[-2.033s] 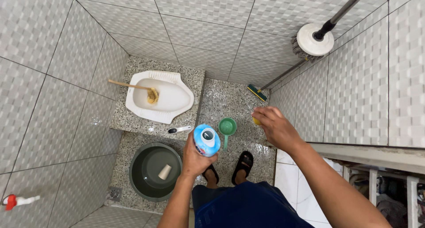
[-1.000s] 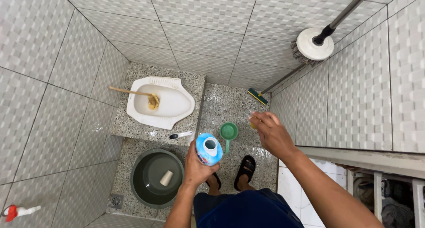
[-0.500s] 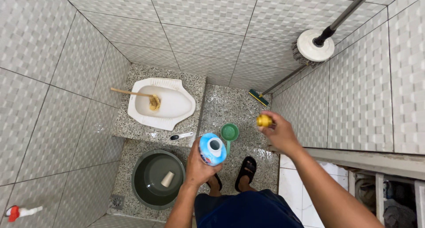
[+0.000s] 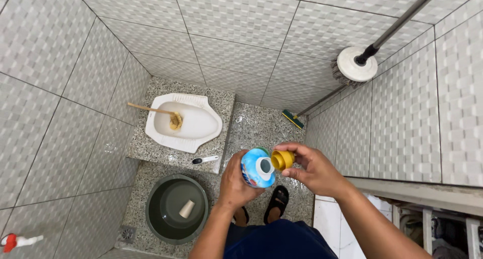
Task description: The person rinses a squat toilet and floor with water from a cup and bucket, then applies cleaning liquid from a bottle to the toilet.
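My left hand [image 4: 236,181] grips blue bottle [image 4: 256,167] at frame ctr, right hand [image 4: 314,169] pinches yellow cap [image 4: 282,159] just beside its opening, gray bucket [image 4: 177,208] lower left.

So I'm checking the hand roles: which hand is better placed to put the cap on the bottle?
Right hand: it pinches the yellow cap beside the open bottle, which the left hand grips.
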